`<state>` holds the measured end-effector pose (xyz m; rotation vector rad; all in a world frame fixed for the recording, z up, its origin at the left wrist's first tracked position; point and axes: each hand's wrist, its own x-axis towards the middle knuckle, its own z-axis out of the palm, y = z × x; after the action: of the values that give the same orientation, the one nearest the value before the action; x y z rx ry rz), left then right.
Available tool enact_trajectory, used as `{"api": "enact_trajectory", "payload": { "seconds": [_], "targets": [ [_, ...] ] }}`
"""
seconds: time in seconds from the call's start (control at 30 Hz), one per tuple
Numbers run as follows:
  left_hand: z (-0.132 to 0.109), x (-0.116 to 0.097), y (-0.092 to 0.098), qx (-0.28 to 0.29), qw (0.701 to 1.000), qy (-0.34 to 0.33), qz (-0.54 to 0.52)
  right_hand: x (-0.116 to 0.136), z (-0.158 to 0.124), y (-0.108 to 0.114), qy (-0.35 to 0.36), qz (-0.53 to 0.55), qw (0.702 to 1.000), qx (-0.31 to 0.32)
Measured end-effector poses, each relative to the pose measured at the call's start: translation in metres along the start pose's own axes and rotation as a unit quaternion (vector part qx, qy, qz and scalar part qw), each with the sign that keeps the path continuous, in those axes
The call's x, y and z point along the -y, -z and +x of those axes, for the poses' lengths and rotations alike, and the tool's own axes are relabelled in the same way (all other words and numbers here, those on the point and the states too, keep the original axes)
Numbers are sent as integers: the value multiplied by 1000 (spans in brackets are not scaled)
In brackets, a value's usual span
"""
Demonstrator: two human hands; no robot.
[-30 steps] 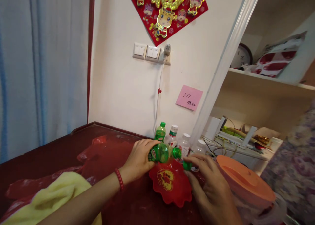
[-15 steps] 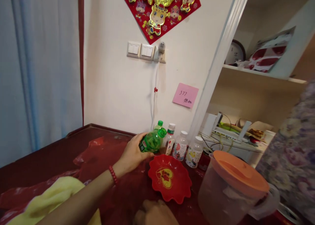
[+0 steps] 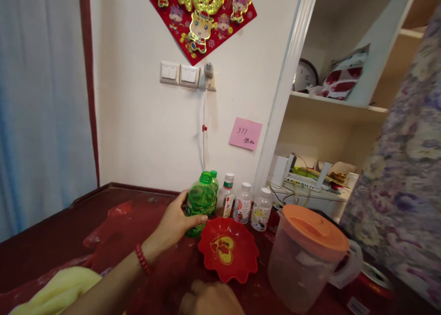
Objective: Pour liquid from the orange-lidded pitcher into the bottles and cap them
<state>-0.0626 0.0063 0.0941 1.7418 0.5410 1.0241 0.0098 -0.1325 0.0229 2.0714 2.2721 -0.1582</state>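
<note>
My left hand [image 3: 177, 218] is wrapped round a large green plastic bottle [image 3: 201, 197]. The bottle stands almost upright, its base at the tabletop beside a red scalloped plate [image 3: 243, 260] with a gold heart design. At the bottom edge, in front of the plate, my right hand [image 3: 212, 299] has curled fingers; their undersides are hidden, so I cannot see whether they hold anything. Just behind the held bottle is a smaller green-capped bottle [image 3: 214, 186]. A clear bottle with a green neck band [image 3: 227, 193] and two white-capped bottles [image 3: 243, 207] line up behind the plate.
A pitcher with an orange lid [image 3: 296, 264] stands right of the plate, a red can [image 3: 370, 289] beyond it. Yellow cloth [image 3: 58, 289] lies at the lower left. Behind are a wall with a plugged-in cord [image 3: 203, 145] and a shelf holding a white router [image 3: 303, 181].
My left hand has turned the green bottle from tilted to nearly upright and lowered it beside the plate. The view has shifted to the right. My right hand stays low in front of the plate.
</note>
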Motion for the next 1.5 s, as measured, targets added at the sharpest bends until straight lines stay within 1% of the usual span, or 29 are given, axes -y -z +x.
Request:
{"api": "enact_trajectory", "payload": {
  "seconds": [0.07, 0.13, 0.23, 0.33, 0.47, 0.67, 0.87, 0.97, 1.07, 1.13, 1.2, 1.33, 1.37, 1.43, 1.5],
  "targets": [
    [1, -2, 1, -18, 1000, 2, -1, -10, -8, 13, -34, 4, 998, -48],
    [2, -2, 4, -36, 999, 2, 2, -20, -14, 23, -78, 7, 994, -70],
    [5, 1, 7, -52, 999, 5, -2, -33, -18, 27, -131, 0, 989, -71],
    [7, 5, 8, -53, 998, 10, -12, -39, -16, 22, -161, -13, 984, -69],
    [6, 5, 8, -47, 999, 15, -19, -42, -11, 14, -172, -21, 982, -72],
    [5, 6, 7, -41, 999, 17, -11, -41, -9, 10, -170, -23, 982, -74],
    [6, 8, 6, -33, 999, 9, -7, -41, -8, 5, -157, -19, 982, -100],
    [6, 9, 5, -25, 1000, 12, -12, -41, -7, 2, -155, -17, 983, -99],
    [5, 10, 2, -21, 999, 19, -23, -39, -7, 4, -172, -14, 981, -88],
    [4, 11, -1, -22, 999, 23, -32, -37, -10, 11, -179, 0, 980, -84],
    [3, 14, -5, -24, 999, 25, -38, -34, -16, 23, -183, 34, 978, -90],
    [-2, 25, -19, -2, 998, 15, -58, -35, -42, 58, -182, 105, 969, -133],
    [-3, 29, -23, 9, 998, 14, -64, -37, -51, 67, -176, 113, 966, -154],
    [-7, 37, -32, 28, 997, 13, -75, -45, -69, 83, -169, 123, 953, -221],
    [-11, 45, -40, 41, 996, 15, -78, -57, -86, 94, -165, 138, 929, -302]
  ]
}}
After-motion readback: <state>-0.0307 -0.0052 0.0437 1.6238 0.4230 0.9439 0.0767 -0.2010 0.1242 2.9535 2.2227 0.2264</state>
